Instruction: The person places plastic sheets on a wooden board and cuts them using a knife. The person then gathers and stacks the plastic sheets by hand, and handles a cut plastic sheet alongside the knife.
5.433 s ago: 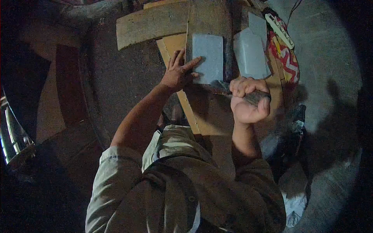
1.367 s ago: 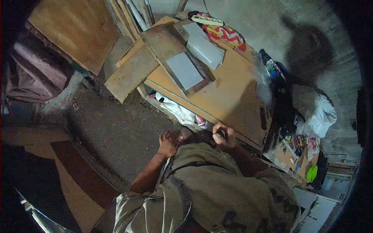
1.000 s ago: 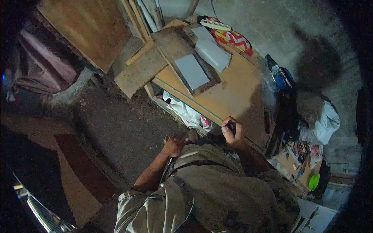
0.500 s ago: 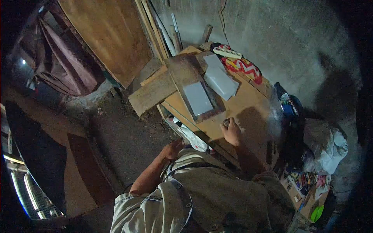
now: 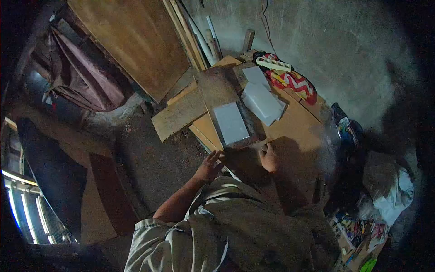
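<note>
My left hand (image 5: 211, 167) reaches up to the near left corner of a dark, worn board (image 5: 213, 86), fingers partly stretched and apart, its fingertips at the edge. Whether they press on the board I cannot tell. My right hand (image 5: 269, 159) is closed in shadow near the board's right near corner; a small dark thing may be in the fingers, too dim to name. On the board lies a pale grey rectangular sheet (image 5: 231, 123). More pale sheets (image 5: 264, 104) lie overlapped to its right, on the brown tabletop (image 5: 294, 120).
A wooden plank (image 5: 177, 114) juts out left under the board. Behind it, a large wooden panel (image 5: 131, 41) and several poles lean by the wall. A power strip (image 5: 273, 64) rests on a red and yellow cloth (image 5: 297, 86). White bags (image 5: 398, 195) stand at the right.
My left hand has moved up and right to the board's near corner. My right hand has come slightly down, closer to the body. The view has shifted a little.
</note>
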{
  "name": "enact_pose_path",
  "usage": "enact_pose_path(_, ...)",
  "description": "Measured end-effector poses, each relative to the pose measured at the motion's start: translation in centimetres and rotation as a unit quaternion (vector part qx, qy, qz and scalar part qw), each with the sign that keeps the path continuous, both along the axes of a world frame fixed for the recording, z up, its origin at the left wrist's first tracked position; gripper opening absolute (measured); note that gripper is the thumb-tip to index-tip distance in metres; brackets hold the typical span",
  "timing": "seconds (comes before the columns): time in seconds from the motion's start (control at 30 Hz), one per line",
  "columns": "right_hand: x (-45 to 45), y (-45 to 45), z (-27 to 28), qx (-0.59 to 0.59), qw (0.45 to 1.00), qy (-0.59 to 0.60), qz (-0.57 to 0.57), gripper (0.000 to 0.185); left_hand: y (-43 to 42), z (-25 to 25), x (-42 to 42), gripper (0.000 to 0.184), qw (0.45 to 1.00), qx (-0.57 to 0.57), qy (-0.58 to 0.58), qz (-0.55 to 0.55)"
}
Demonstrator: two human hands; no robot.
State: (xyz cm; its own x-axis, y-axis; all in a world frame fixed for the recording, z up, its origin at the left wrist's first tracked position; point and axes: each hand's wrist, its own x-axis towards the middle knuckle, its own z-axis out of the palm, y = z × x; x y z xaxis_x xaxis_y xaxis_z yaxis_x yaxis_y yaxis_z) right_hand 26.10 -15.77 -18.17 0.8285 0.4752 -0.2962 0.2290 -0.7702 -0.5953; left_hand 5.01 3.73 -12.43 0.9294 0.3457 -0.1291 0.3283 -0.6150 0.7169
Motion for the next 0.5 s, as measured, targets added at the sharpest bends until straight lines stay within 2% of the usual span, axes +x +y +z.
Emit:
enact_pose_path(0.03, 0.5, -0.2, -1.8, 0.001, 1.000, 0.001, 0.005, 0.064, 0.0, 0.1, 0.6, 0.062, 1.000, 0.002, -0.018, -0.013)
enact_pose_path(0.1, 2.3, -0.4, -7.5, 0.064, 0.992, -0.109, 0.024, 0.057, -0.1, 0.2, 2.0, 0.062, 1.000, 0.024, -0.001, 0.000)
enact_pose_path(0.13, 2.3, -0.2, -6.0, 0.065, 0.992, -0.107, 0.027, 0.057, -0.1, 0.1, 2.6, 0.062, 0.999, 0.045, 0.015, 0.006)
enact_pose_path(0.2, 2.1, 0.9, 1.0, 0.132, 0.991, 0.010, -0.002, 0.063, 0.3, -1.4, 3.8, 0.064, 0.998, 0.068, -0.002, 0.011)
enact_pose_path(0.23, 3.1, 1.6, -0.2, 0.132, 0.991, 0.012, -0.001, 0.063, 0.3, -1.4, 4.5, 0.067, 0.996, 0.090, -0.018, 0.013)
enact_pose_path(0.27, 3.9, 2.7, -2.4, 0.153, 0.987, -0.053, 0.019, 0.061, 0.2, -1.4, 5.1, 0.069, 0.996, 0.087, 0.014, 0.027)
enact_pose_path(0.3, 3.6, 3.4, 0.4, 0.142, 0.985, -0.092, 0.035, 0.057, 0.2, -1.6, 5.7, 0.069, 0.996, 0.087, 0.017, 0.026)
enact_pose_path(0.33, 3.4, 4.2, 3.5, 0.131, 0.981, -0.132, 0.049, 0.055, 0.2, -1.9, 6.3, 0.070, 0.988, 0.140, 0.061, 0.026)
enact_pose_path(0.37, 3.8, 5.3, 3.1, 0.132, 0.982, -0.128, 0.044, 0.055, 0.1, -2.1, 6.7, 0.072, 0.976, 0.192, 0.104, 0.024)
enact_pose_path(0.5, 4.7, 8.6, 1.4, 0.104, 0.978, -0.173, 0.052, 0.067, -1.2, -1.6, 7.8, 0.070, 0.966, 0.204, 0.156, -0.038)
